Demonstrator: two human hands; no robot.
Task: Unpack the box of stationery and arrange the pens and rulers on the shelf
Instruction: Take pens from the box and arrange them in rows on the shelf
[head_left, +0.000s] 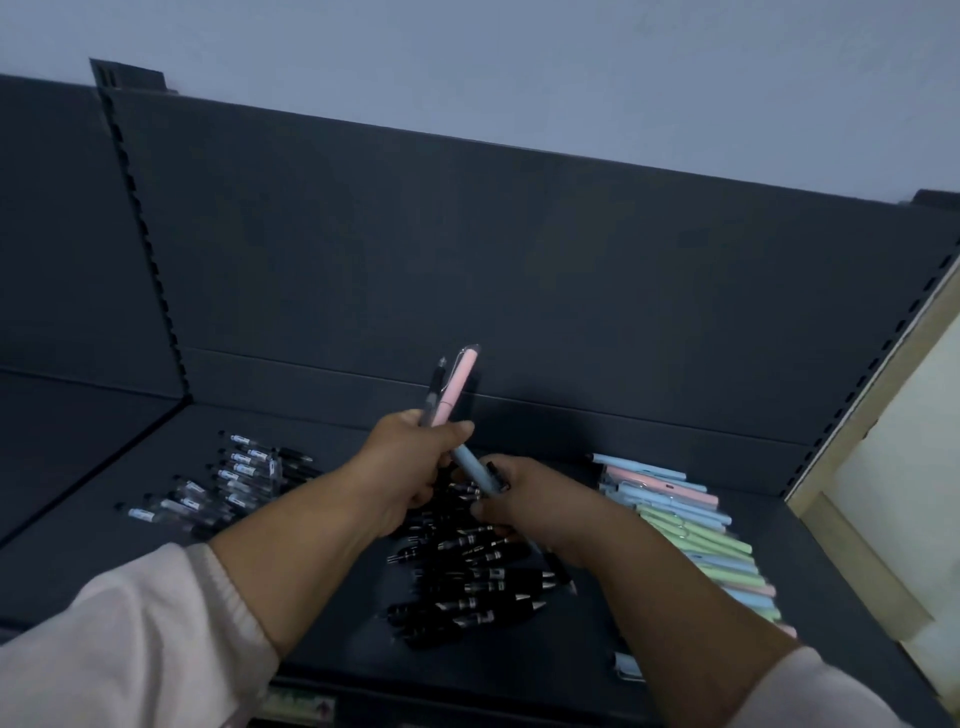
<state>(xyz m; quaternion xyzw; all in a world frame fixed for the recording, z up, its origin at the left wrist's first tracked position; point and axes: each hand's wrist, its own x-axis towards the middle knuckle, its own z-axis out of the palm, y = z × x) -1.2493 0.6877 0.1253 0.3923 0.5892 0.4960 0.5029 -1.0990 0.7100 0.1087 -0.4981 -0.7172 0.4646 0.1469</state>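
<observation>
Pale sleeves (130, 639); left grip (410, 467) tight around tilted pink pen (460, 384), right grip (535, 504) around blue pen (475, 470) just beneath.

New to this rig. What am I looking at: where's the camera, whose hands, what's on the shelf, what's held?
No machine here: one camera worn on a person's head looks down at their two bare hands. The left hand grips a pink pen and a clear pen pointing up, plus a blue pen pointing down. The right hand appears to pinch that blue pen's lower end. On the dark shelf lie three groups: clear pens left, black pens middle, pastel pens right.
</observation>
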